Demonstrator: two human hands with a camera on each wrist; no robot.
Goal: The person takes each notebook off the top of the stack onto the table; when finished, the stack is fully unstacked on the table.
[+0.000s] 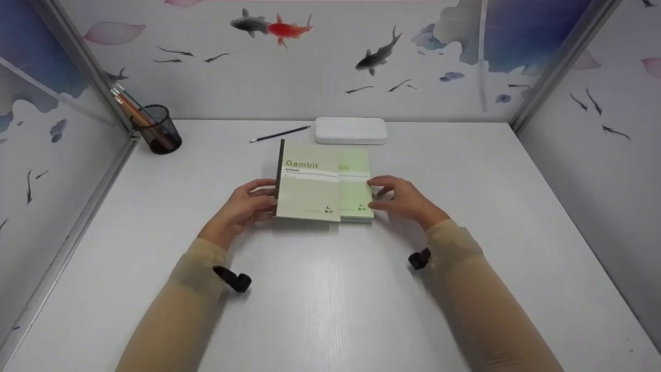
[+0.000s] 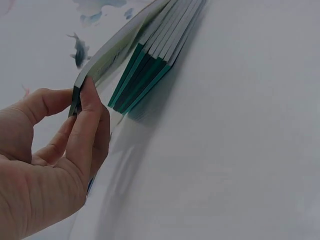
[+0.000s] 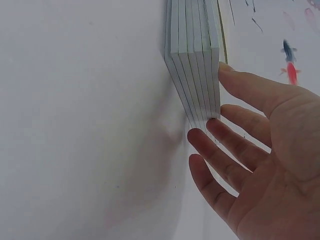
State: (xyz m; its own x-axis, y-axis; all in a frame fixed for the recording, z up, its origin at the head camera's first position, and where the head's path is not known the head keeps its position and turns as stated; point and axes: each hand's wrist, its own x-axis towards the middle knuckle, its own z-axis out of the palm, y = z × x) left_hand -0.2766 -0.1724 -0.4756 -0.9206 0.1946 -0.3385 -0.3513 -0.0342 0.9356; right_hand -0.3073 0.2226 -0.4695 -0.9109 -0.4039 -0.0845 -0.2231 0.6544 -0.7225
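My left hand point(image 1: 247, 206) pinches the dark spine of a cream-covered notebook point(image 1: 310, 194) marked "Gambit". That notebook lies shifted left over a stack of pale green notebooks point(image 1: 356, 188). In the left wrist view its spine side is lifted clear of the stack, whose green spines point(image 2: 137, 80) show below. On the other side, the fingertips of my right hand point(image 1: 405, 199) touch the stack's right edge. From the right wrist, the page edges point(image 3: 195, 75) of several notebooks appear, with the thumb by the top one and the other fingers loosely spread.
Behind the notebooks are a white case point(image 1: 351, 130) and a dark pencil point(image 1: 279, 134) on the white table point(image 1: 320, 299). A black mesh cup point(image 1: 160, 132) of pencils stands at the back left. Printed panels point(image 1: 320, 82) enclose the back and sides.
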